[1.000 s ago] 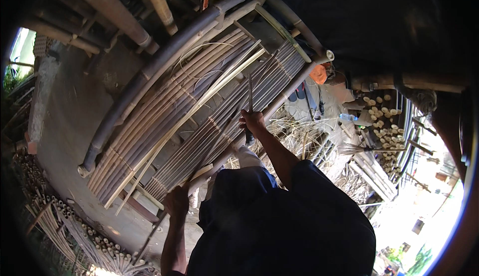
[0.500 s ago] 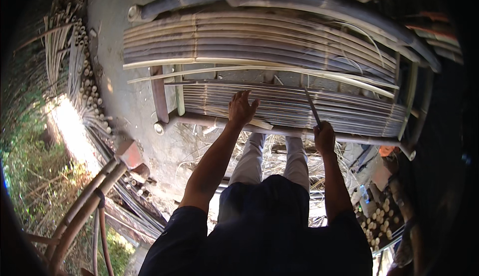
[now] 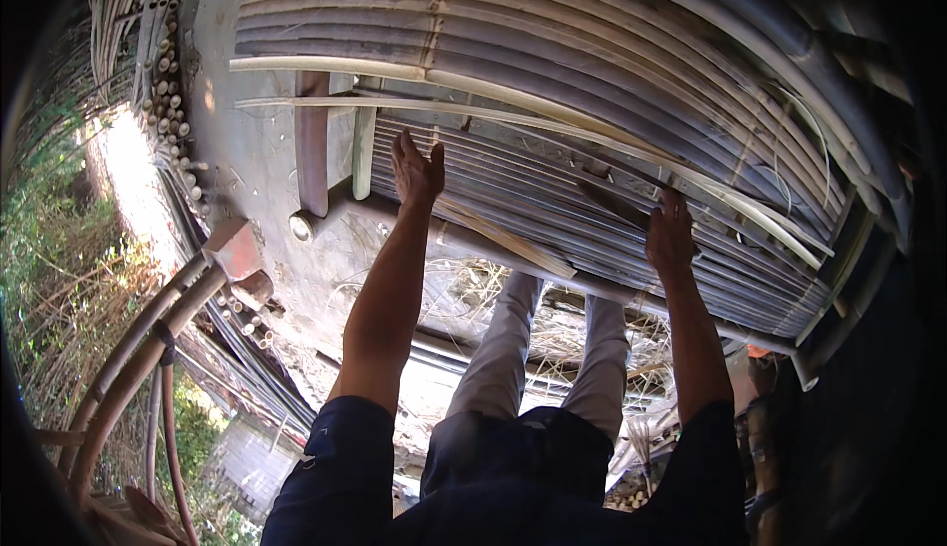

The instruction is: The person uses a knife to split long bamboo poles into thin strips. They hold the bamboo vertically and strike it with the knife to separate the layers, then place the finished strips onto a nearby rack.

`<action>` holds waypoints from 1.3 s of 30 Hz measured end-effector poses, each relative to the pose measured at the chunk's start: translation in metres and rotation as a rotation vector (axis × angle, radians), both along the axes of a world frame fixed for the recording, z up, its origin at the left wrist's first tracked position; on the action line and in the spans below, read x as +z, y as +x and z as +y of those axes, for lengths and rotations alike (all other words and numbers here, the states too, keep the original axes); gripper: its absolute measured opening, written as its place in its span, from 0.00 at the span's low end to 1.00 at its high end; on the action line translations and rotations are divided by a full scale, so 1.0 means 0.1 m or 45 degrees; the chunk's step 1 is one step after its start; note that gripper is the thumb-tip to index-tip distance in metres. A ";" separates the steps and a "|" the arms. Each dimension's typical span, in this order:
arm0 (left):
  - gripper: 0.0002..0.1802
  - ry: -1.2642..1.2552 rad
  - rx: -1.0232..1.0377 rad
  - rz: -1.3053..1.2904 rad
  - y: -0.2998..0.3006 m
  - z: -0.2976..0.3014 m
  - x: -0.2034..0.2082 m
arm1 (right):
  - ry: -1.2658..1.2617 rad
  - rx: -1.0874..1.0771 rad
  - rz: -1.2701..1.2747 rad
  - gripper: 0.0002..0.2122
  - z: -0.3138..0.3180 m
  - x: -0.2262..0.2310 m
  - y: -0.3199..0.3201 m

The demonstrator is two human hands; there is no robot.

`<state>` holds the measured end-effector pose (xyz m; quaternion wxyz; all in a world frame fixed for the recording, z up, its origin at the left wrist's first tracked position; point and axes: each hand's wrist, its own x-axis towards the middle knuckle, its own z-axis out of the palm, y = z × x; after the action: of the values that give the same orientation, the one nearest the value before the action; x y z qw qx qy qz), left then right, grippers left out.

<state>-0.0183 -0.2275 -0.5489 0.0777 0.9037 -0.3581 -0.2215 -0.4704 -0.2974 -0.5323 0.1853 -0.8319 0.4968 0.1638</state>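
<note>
A low bamboo bench lies before me, its seat of dark narrow bamboo slats [image 3: 513, 186] running left to right. My left hand [image 3: 419, 173] is over the left part of the seat, fingers stretched out, near the slats' far edge; whether it touches a slat is unclear. A knife [image 3: 617, 203] lies in my right hand [image 3: 673, 238], its dark blade pointing left over the slats. The fingers of that hand reach toward a slat along the far edge. A pale split bamboo piece [image 3: 508, 235] rests slantwise on the near side of the seat.
Beyond the seat stands the backrest of wider bamboo strips [image 3: 592, 63], with a long pale strip [image 3: 473, 110] along its lower side. Cut bamboo poles [image 3: 168, 102] are stacked at left. A reddish block [image 3: 233, 248] sits by a curved bamboo frame [image 3: 138, 368]. Shavings litter the ground.
My left hand has moved left along the slats and my right hand slightly right. The knife has swung from pointing away to pointing more leftward. The view has come closer and tilted.
</note>
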 end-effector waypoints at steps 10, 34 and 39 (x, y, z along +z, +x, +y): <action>0.41 0.158 -0.188 -0.179 0.02 -0.26 -0.29 | -0.083 0.075 -0.006 0.10 -0.14 -0.04 0.06; 0.54 0.145 0.037 0.124 0.08 -0.22 -0.32 | 0.122 -0.313 -0.363 0.08 -0.12 0.96 -0.31; 0.53 0.231 -0.016 0.122 0.15 -0.28 -0.27 | 0.221 -0.502 -0.330 0.09 -0.05 0.86 -0.28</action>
<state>-0.0033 -0.2559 -0.5757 0.0113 0.8931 -0.3380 -0.2966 -0.4983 -0.3021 -0.4458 0.3464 -0.7139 0.6057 0.0584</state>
